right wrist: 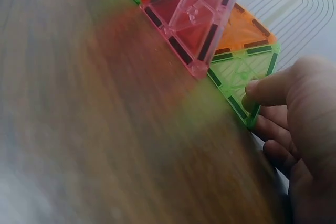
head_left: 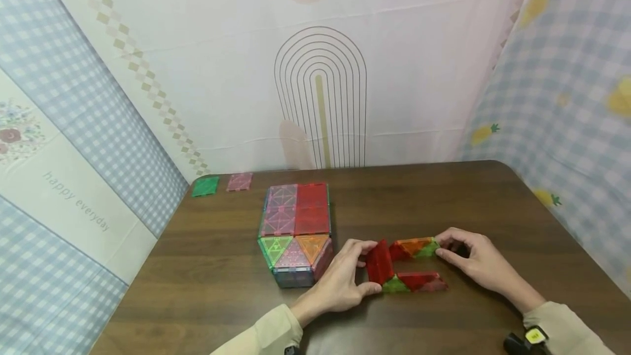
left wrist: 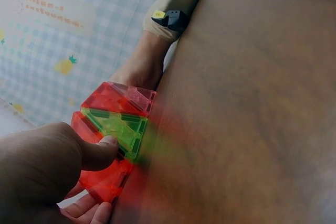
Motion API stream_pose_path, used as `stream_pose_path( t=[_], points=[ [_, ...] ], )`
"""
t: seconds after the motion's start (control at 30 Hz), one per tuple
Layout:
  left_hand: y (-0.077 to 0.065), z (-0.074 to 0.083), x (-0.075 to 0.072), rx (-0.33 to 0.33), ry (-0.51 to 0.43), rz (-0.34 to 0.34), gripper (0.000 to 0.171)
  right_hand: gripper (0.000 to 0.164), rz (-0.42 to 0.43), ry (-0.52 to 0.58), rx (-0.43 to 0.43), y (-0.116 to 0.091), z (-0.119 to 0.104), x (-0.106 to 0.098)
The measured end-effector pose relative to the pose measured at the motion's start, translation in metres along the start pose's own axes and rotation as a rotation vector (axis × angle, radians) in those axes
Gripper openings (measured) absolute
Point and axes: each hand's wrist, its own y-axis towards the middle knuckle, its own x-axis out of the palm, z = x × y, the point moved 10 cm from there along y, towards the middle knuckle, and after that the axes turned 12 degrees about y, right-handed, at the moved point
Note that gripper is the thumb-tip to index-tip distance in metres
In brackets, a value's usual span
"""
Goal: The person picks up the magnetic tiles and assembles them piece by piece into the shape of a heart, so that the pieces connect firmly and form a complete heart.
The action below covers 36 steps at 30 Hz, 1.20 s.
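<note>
Translucent magnetic tiles stand on edge in two rows on the table, joined at the left by a tilted red square tile [head_left: 379, 263]. My left hand [head_left: 340, 279] grips this end; its thumb presses a green triangle tile [left wrist: 118, 128] while the fingers reach behind the red one. In the back row, an orange triangle tile [head_left: 413, 246] leads to a green triangle tile [right wrist: 244, 72] at the right end. Between thumb and fingers, my right hand [head_left: 474, 261] pinches that green triangle. The front row also has a red triangle tile [head_left: 418, 279] and a pink triangle tile [right wrist: 195, 22].
Left of my left hand stands a finished-looking block of tiles [head_left: 313, 210], topped with pink, red, green and orange pieces. A loose green square tile [head_left: 205, 185] and a pink square tile [head_left: 240, 182] lie at the table's back left corner. Cloth [head_left: 236, 81] hangs behind the table [head_left: 207, 278].
</note>
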Motion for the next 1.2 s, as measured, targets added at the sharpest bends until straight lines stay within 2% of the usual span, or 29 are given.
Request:
stream_pose_path(
  t=[0.37, 0.47, 0.53, 0.63, 0.7, 0.77, 0.87, 0.93, 1.0, 1.07, 1.2],
  points=[
    [0.003, 0.001, 0.001, -0.001, 0.011, -0.025, 0.081, 0.022, -0.022, -0.013, -0.026, 0.002, -0.007, 0.010],
    [0.004, 0.003, -0.002, 0.001, 0.039, -0.026, 0.082, 0.023, -0.014, -0.029, -0.018, 0.003, -0.006, 0.009],
    [0.005, 0.008, -0.006, 0.008, 0.083, -0.027, 0.086, 0.022, -0.015, -0.037, -0.015, 0.003, -0.006, 0.010],
    [0.007, 0.020, -0.022, 0.017, 0.110, -0.016, 0.093, 0.022, -0.020, -0.037, -0.009, 0.002, -0.005, 0.010],
    [0.010, 0.030, -0.040, 0.021, 0.100, 0.009, 0.096, 0.022, -0.023, -0.036, -0.003, 0.002, -0.004, 0.011],
    [0.012, 0.039, -0.064, 0.030, 0.073, 0.055, 0.097, 0.021, -0.024, -0.032, 0.005, 0.001, -0.003, 0.011],
    [0.013, 0.048, -0.110, 0.067, 0.071, 0.168, 0.098, 0.021, -0.027, -0.023, 0.018, 0.000, -0.003, 0.011],
    [0.012, 0.047, -0.145, 0.089, 0.084, 0.253, 0.098, 0.021, -0.029, -0.013, 0.024, 0.000, -0.003, 0.011],
    [0.009, 0.039, -0.181, 0.094, 0.097, 0.340, 0.097, 0.022, -0.034, -0.006, 0.024, -0.001, -0.004, 0.011],
    [0.003, 0.023, -0.216, 0.071, 0.104, 0.421, 0.096, 0.024, -0.036, 0.007, 0.009, -0.001, -0.006, 0.010],
    [-0.015, -0.026, -0.276, -0.033, 0.099, 0.571, 0.092, 0.035, -0.051, 0.066, -0.054, -0.002, -0.011, 0.007]
  ],
)
